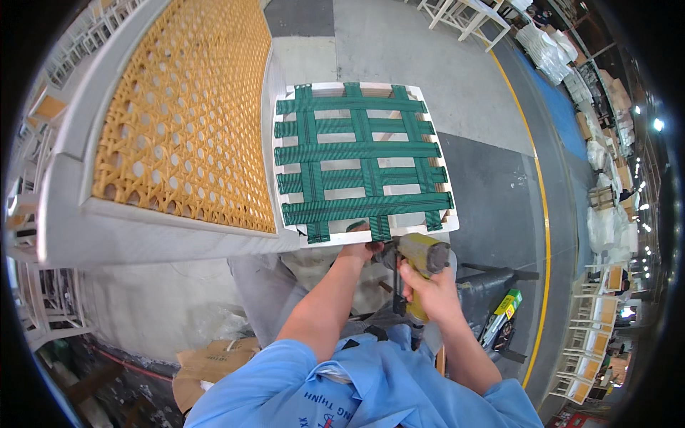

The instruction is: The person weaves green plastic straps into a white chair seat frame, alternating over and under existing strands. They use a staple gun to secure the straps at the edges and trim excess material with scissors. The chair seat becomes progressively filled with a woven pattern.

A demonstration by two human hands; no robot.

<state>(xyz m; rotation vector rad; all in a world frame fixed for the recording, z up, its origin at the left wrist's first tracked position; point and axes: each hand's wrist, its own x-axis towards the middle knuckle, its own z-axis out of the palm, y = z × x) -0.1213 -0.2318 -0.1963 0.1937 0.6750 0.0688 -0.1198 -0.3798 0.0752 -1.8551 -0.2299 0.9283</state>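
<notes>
In my right hand (pixel 434 291) is a worn yellow staple gun (pixel 422 253), my fingers wrapped round its grip. Its nose points left, close to the near rail of a white seat frame (pixel 448 224). Green webbing straps (pixel 360 151) cross over and under each other on this frame. My left hand (pixel 368 250) is closed at the near rail, beside the lower end of the middle strap (pixel 380 228). The rail and the gun's nose partly hide its fingers, so what it grips is unclear. On the left rises a woven cane panel (pixel 185 114) in a white frame.
A green-and-yellow box (pixel 508 303) lies at the lower right beside a dark padded support (pixel 485 292). Brown cardboard (pixel 214 364) is at the lower left. A yellow line (pixel 544 214) runs along the floor; white furniture frames (pixel 589 335) stand beyond it.
</notes>
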